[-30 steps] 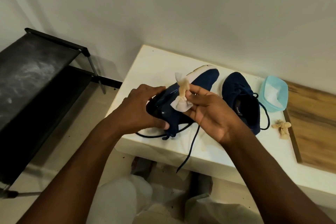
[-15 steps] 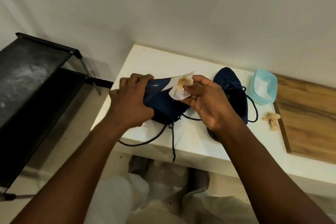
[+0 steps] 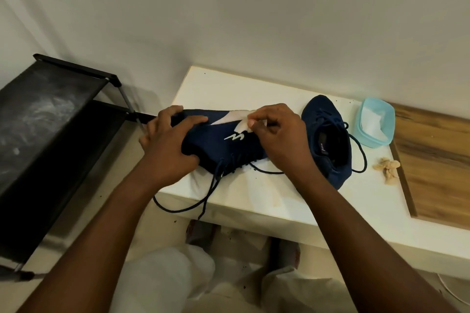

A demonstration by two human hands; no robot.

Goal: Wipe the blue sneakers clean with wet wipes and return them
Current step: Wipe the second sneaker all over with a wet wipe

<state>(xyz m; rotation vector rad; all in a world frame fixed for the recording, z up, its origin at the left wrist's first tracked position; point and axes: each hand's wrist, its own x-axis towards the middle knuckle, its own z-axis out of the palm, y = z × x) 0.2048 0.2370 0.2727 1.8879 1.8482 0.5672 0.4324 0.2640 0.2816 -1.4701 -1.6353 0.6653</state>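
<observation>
Wipe (image 3: 242, 125) pinched in right fingers (image 3: 260, 116) — against sneaker (image 3: 216, 146), left hand (image 3: 165, 146) gripping heel

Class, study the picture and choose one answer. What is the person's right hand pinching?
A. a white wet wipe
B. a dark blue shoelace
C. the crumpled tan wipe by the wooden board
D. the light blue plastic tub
A: the right hand pinches a white wet wipe against the side of the navy blue sneaker, which the left hand grips at its other end.

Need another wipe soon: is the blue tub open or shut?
Open: the tub has no lid on, and white wipes show inside.
</observation>
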